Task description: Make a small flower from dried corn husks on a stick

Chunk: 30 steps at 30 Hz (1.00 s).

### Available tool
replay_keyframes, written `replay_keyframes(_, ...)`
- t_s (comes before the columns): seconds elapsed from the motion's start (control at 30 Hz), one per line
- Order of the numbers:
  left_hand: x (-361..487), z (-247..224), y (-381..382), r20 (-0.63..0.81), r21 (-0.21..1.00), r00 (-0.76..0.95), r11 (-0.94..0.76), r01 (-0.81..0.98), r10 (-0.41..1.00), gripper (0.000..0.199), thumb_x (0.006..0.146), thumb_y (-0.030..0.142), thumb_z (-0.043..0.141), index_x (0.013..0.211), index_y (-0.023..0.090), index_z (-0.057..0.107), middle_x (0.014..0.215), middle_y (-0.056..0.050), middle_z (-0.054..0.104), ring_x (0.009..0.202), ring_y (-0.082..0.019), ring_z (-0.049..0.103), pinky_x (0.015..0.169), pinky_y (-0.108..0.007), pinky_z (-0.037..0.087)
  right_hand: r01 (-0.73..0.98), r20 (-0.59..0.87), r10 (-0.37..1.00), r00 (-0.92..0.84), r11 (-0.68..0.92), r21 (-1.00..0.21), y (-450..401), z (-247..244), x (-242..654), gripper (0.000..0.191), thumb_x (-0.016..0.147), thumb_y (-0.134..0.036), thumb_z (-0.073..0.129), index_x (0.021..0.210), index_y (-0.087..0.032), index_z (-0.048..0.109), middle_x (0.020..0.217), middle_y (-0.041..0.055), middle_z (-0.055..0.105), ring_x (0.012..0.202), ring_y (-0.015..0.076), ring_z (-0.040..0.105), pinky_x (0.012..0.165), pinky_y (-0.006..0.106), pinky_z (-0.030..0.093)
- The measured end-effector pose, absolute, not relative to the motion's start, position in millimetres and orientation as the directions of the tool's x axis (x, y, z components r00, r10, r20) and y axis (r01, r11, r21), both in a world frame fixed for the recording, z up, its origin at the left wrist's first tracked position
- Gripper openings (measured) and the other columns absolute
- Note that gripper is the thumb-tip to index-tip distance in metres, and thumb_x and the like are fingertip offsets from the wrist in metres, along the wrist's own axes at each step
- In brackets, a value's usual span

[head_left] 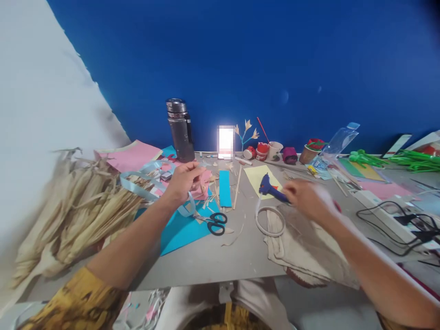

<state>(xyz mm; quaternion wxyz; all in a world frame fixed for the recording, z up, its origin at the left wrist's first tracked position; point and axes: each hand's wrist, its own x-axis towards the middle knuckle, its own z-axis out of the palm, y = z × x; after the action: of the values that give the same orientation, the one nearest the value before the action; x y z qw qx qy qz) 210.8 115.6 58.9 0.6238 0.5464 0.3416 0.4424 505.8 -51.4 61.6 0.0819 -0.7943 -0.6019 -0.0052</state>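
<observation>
My left hand (185,182) is raised over the left-middle of the table, its thumb and fingertips pinched together. Whatever lies in that pinch is too small to make out. Curled fingers of my right hand (305,195), partly blurred, are at the handle end of a blue glue gun (271,188), whose nozzle end is over a pale yellow sheet (253,176). Below my left hand lie black-handled scissors (217,223) on blue paper (187,233). Light blue ribbon (137,185) loops beside that wrist. A blue strip (225,189) and a thin stick (237,188) lie between my hands.
Dried corn husks (82,206) pile at left. A dark flask (180,130) stands at the wall, with husk flowers (245,133) and a paper cup (275,150) further right. A tape ring (270,222) and cloth (305,247) lie in front; a power strip (385,217) is at right.
</observation>
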Motion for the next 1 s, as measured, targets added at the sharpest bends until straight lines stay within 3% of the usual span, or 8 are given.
replay_keyframes(0.07,207.8,50.0,119.2,0.065,0.983,0.347,-0.001,-0.183,0.936,0.024,0.068,0.026,0.073,0.061,0.016,0.052,0.044,0.007,0.042,0.033,-0.003,0.031,0.035,-0.018,0.018,0.952,0.002,0.997,-0.079,0.076,-0.297,-39.3,67.3,444.2,0.019,0.091,-0.029,0.053,0.086,-0.02,0.07,0.09,0.0056,0.072,0.082,0.0179,0.064,0.068,0.025,0.04)
replay_keyframes(0.1,205.7,44.6,121.3,0.066,0.983,0.331,-0.004,-0.186,0.941,0.026,0.068,0.027,0.073,0.059,0.016,0.05,0.044,0.007,0.042,0.033,-0.003,0.031,0.035,-0.018,0.018,0.923,-0.041,0.973,-0.229,0.204,-0.327,-32.4,66.4,416.9,0.016,0.09,-0.029,0.056,0.088,-0.02,0.069,0.092,0.0053,0.072,0.085,0.0178,0.064,0.069,0.025,0.041)
replay_keyframes(0.2,198.2,29.3,129.3,0.04,0.985,0.297,0.012,-0.172,0.954,0.031,0.067,0.028,0.072,0.055,0.017,0.046,0.042,0.007,0.041,0.032,-0.003,0.03,0.035,-0.019,0.019,0.918,-0.16,0.912,-0.378,0.346,-0.195,-11.0,53.1,362.6,0.021,0.085,-0.032,0.064,0.097,-0.015,0.067,0.102,0.0119,0.07,0.093,0.0236,0.064,0.069,0.028,0.041)
replay_keyframes(0.33,191.3,20.4,138.6,0.03,0.988,0.253,0.01,-0.157,0.967,0.03,0.065,0.03,0.072,0.054,0.017,0.048,0.041,0.007,0.043,0.031,-0.003,0.031,0.035,-0.019,0.02,0.93,-0.204,0.908,-0.365,0.345,-0.128,8.1,33.8,351.7,0.025,0.082,-0.036,0.064,0.098,-0.017,0.067,0.099,0.0105,0.07,0.086,0.0236,0.065,0.062,0.027,0.037)
replay_keyframes(0.53,188.7,20.6,142.2,0.06,0.985,0.208,-0.024,-0.173,0.976,0.028,0.067,0.031,0.072,0.056,0.016,0.051,0.044,0.006,0.045,0.035,-0.003,0.032,0.037,-0.018,0.02,0.923,-0.158,0.923,-0.352,0.315,-0.22,2.7,42.7,386.6,0.01,0.074,-0.027,0.062,0.073,-0.019,0.068,0.077,0.0067,0.07,0.07,0.02,0.061,0.054,0.027,0.023)
replay_keyframes(0.77,177.4,24.0,152.8,0.07,0.962,0.069,-0.048,-0.269,0.995,0.023,0.066,0.029,0.067,0.057,0.016,0.05,0.042,0.007,0.043,0.032,-0.003,0.028,0.035,-0.018,0.018,0.817,-0.172,0.954,-0.246,0.109,-0.566,7.3,64.2,439.0,0.01,0.071,-0.022,0.059,0.07,-0.019,0.069,0.063,0.0008,0.063,0.057,0.0141,0.054,0.053,0.024,0.03)
replay_keyframes(0.9,180.7,30.8,144.2,0.058,0.953,0.099,-0.025,-0.302,0.993,0.022,0.066,0.029,0.067,0.06,0.016,0.051,0.045,0.007,0.045,0.033,-0.003,0.03,0.035,-0.017,0.019,0.437,-0.159,0.982,-0.101,-0.099,-0.894,20.6,52.6,441.6,0.024,0.076,-0.034,0.062,0.091,-0.017,0.07,0.075,0.0028,0.067,0.055,0.0119,0.052,0.051,0.023,0.035)
replay_keyframes(1.0,191.2,31.9,128.6,0.02,0.959,0.218,0.043,-0.279,0.976,0.024,0.068,0.031,0.069,0.062,0.016,0.05,0.047,0.006,0.046,0.034,-0.003,0.03,0.037,-0.017,0.018,0.225,-0.1,0.993,-0.065,-0.083,-0.971,28.0,38.3,431.5,0.04,0.07,-0.04,0.071,0.103,-0.017,0.067,0.089,0.0045,0.065,0.066,0.0123,0.053,0.054,0.023,0.038)
